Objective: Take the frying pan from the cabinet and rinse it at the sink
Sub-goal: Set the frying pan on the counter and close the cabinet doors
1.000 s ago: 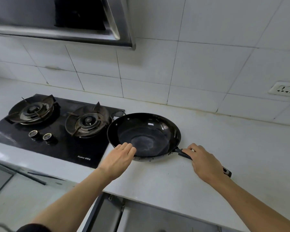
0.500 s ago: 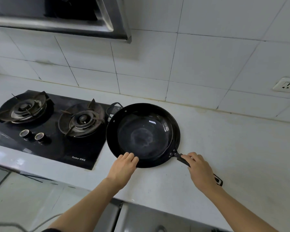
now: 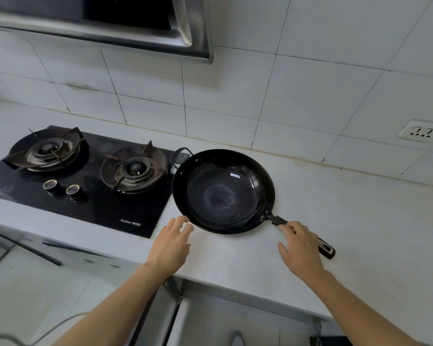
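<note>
A black frying pan (image 3: 223, 193) sits flat on the white counter (image 3: 360, 221), just right of the stove. Its dark handle (image 3: 326, 249) points toward the near right. My right hand (image 3: 301, 250) lies over the middle of that handle with fingers spread and thumb apart on the near side; it is not wrapped round it. My left hand (image 3: 171, 245) hovers at the pan's near-left rim with relaxed, slightly blurred fingers, holding nothing. Whether its fingertips touch the rim is unclear.
A black two-burner gas stove (image 3: 85, 196) fills the counter's left part, under a steel hood (image 3: 110, 21). A tiled wall with a socket (image 3: 421, 132) runs behind. Below the counter edge an open cabinet (image 3: 210, 320) shows. No sink is in view.
The pan has been set flat on the counter. My right hand's fingers have loosened from the handle, and my left hand has drawn back from the rim.
</note>
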Demonstrator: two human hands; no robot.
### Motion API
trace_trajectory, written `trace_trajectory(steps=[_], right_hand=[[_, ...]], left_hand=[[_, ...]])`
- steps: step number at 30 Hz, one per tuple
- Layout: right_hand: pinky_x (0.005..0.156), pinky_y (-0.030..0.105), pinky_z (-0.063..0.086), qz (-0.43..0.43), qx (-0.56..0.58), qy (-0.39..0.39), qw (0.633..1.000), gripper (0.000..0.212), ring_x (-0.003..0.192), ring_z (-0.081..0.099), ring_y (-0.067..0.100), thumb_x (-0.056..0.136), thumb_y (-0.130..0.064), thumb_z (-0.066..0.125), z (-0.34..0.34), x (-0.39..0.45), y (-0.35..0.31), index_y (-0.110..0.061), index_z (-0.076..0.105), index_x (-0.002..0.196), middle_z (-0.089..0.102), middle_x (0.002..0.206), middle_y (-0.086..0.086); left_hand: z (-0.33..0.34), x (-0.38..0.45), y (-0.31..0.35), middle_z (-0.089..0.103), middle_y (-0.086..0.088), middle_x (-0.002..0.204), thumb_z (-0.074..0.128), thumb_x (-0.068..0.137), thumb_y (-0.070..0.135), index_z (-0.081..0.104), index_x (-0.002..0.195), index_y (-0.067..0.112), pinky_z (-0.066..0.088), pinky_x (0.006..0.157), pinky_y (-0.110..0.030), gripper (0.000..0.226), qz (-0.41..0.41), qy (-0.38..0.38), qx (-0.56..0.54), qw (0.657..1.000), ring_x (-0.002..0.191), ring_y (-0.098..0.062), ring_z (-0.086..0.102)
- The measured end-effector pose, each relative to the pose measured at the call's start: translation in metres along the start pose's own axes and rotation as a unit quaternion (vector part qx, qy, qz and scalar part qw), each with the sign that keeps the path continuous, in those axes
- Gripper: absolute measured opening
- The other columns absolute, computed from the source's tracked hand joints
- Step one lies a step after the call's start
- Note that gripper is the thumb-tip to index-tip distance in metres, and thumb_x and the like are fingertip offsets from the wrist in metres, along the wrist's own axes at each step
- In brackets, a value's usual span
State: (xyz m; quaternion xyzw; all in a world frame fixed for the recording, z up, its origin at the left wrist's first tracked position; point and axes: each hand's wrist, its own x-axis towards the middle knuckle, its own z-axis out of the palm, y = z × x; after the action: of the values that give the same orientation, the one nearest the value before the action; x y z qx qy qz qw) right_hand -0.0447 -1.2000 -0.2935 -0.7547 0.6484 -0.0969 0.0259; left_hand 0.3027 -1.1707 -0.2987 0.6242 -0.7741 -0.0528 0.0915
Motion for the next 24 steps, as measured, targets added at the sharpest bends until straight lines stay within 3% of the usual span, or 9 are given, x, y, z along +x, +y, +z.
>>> trace_trajectory(steps=[3, 8, 15, 24], right_hand=[[0.086, 0.045, 0.045, 0.014, 0.001, -0.048, 0.999, 0.046, 0.105, 0.056, 0.026, 0.078, -0.023, 0.074, 0.009, -0.028, -0.010, -0.016, 0.062, 0.121, 0.057, 0.117, 0.004], [0.098, 0.032, 0.039, 0.000, -0.010, -0.186, 0.982, 0.053, 0.118, 0.045, 0.020, 0.089, -0.036, 0.058, 0.025, -0.075, -0.026, -0.021, 0.045, 0.138, 0.045, 0.136, 0.002], [0.104, 0.037, 0.034, -0.034, -0.034, -0.243, 0.969, 0.061, 0.132, 0.033, 0.025, 0.089, -0.044, 0.055, 0.031, -0.106, -0.049, -0.025, 0.036, 0.145, 0.032, 0.149, 0.005], [0.109, 0.044, 0.032, -0.073, -0.062, -0.319, 0.943, 0.079, 0.139, 0.021, 0.031, 0.090, -0.052, 0.051, 0.042, -0.113, -0.029, -0.027, 0.010, 0.152, 0.009, 0.159, 0.006]], left_hand=[[0.008, -0.029, -0.011, 0.052, -0.003, 0.127, 0.078, 0.075, 0.015, 0.061, 0.111, 0.014, 0.055, 0.071, -0.035, 0.039, -0.053, 0.011, -0.070, 0.996, 0.104, -0.025, 0.057], [0.027, -0.072, -0.021, 0.053, 0.001, 0.129, 0.063, 0.087, 0.024, 0.059, 0.120, 0.017, 0.047, 0.091, -0.035, 0.033, -0.074, -0.051, -0.092, 0.992, 0.115, -0.023, 0.047], [0.037, -0.126, -0.022, 0.058, -0.002, 0.122, 0.057, 0.085, 0.028, 0.059, 0.114, 0.020, 0.046, 0.090, -0.036, 0.030, -0.123, -0.099, -0.066, 0.985, 0.112, -0.025, 0.049], [0.043, -0.204, 0.012, 0.050, -0.001, 0.135, 0.054, 0.089, 0.034, 0.045, 0.135, 0.022, 0.045, 0.096, -0.036, 0.049, -0.269, -0.157, -0.017, 0.950, 0.121, -0.025, 0.044]])
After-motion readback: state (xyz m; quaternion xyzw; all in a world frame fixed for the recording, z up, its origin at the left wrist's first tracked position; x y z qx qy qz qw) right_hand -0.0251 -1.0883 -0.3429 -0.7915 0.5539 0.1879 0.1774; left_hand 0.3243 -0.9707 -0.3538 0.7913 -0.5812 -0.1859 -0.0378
